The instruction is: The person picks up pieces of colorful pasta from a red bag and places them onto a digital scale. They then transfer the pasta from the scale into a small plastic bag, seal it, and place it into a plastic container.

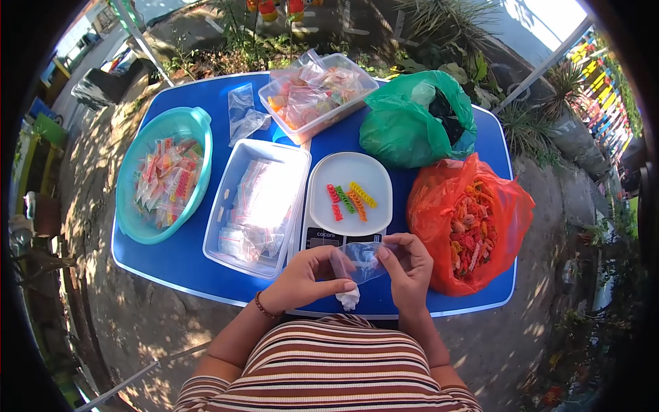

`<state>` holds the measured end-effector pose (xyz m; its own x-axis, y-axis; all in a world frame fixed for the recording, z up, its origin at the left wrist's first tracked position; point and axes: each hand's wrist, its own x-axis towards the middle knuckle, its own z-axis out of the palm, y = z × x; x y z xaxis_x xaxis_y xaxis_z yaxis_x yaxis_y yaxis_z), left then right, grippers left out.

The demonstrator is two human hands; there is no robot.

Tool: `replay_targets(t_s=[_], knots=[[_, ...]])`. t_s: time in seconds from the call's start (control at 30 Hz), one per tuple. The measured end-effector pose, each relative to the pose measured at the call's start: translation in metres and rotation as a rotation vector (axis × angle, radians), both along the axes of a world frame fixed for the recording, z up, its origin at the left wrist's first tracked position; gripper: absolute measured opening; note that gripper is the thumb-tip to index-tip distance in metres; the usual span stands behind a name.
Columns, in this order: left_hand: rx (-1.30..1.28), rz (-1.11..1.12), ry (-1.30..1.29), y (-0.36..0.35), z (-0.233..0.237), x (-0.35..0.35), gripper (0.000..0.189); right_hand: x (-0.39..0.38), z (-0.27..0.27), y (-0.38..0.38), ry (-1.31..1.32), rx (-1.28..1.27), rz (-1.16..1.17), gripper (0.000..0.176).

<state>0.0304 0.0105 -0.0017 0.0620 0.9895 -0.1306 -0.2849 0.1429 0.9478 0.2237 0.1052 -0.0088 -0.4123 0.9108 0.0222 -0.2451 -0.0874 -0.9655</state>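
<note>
Close to my body, both hands hold a small clear plastic bag (369, 264) in front of the scale. My left hand (305, 278) grips its left side, and a crumpled white piece (349, 298), perhaps tissue, shows under the thumb. The bag's right edge is pinched between the thumb and fingers of my right hand (409, 271). Just beyond the hands is a kitchen scale (324, 238) topped by a white square tray (350, 167). Several coloured spiral pieces (345, 202), red, green, orange and yellow, lie on that tray.
Left of the scale, a white bin (213, 240) holds flat clear bags, beside a teal basin (128, 223) of filled packets. A clear container (329, 122) of packets stands behind. On the right are a green bag (391, 134) and a red bag (432, 206) full of coloured spirals.
</note>
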Motion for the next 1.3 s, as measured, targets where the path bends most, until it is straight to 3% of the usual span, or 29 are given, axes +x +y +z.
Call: replay_targets(t_s=[0.03, 0.13, 0.17, 0.27, 0.4, 0.43, 0.53, 0.57, 0.7, 0.9, 1.0, 1.03, 1.13, 1.3], knots=[[0.017, 0.023, -0.031, -0.001, -0.010, 0.002, 0.017, 0.003, 0.001, 0.000, 0.001, -0.011, 0.004, 0.015], [-0.075, 0.217, -0.482, 0.001, -0.020, 0.004, 0.015, 0.008, 0.001, -0.002, -0.095, 0.005, 0.243, 0.014], [-0.150, 0.351, -0.554, 0.001, -0.018, 0.013, 0.013, 0.010, 0.006, -0.002, -0.261, 0.078, 0.347, 0.013], [-0.187, 0.351, -0.842, 0.001, -0.014, 0.022, 0.015, 0.005, 0.012, 0.000, -0.368, 0.171, 0.607, 0.011], [-0.081, 0.228, -0.566, -0.005, -0.034, 0.015, 0.019, 0.011, 0.010, 0.009, -0.480, 0.225, 0.561, 0.013], [-0.118, 0.250, -0.433, -0.005, -0.029, 0.014, 0.019, 0.010, 0.006, 0.010, -0.458, 0.224, 0.429, 0.013], [-0.126, 0.295, -0.212, -0.005, -0.029, 0.013, 0.020, -0.002, 0.001, 0.024, -0.640, 0.521, 0.106, 0.014], [-0.109, 0.306, -0.167, -0.004, -0.031, 0.013, 0.020, -0.006, -0.009, 0.032, -0.722, 0.747, 0.043, 0.018], [-0.092, 0.328, -0.116, -0.005, -0.042, 0.010, 0.019, -0.033, -0.019, 0.045, -0.925, 0.944, -0.137, 0.019], [-0.072, 0.433, -0.156, -0.003, -0.041, 0.012, 0.017, -0.037, -0.027, 0.044, -0.808, 0.900, -0.154, 0.016], [-0.054, 0.439, -0.161, -0.004, -0.043, 0.014, 0.019, -0.020, -0.014, 0.036, -0.528, 0.430, -0.060, 0.014], [-0.045, 0.444, -0.133, -0.005, -0.043, 0.015, 0.019, -0.015, -0.018, 0.033, -0.304, 0.331, -0.051, 0.017], [-0.006, 0.437, -0.132, -0.004, -0.046, 0.016, 0.020, 0.001, -0.001, 0.028, -0.021, 0.230, 0.077, 0.021], [0.061, 0.381, -0.078, -0.001, -0.045, 0.016, 0.023, 0.017, 0.002, 0.032, -0.241, 0.444, 0.165, 0.025]])
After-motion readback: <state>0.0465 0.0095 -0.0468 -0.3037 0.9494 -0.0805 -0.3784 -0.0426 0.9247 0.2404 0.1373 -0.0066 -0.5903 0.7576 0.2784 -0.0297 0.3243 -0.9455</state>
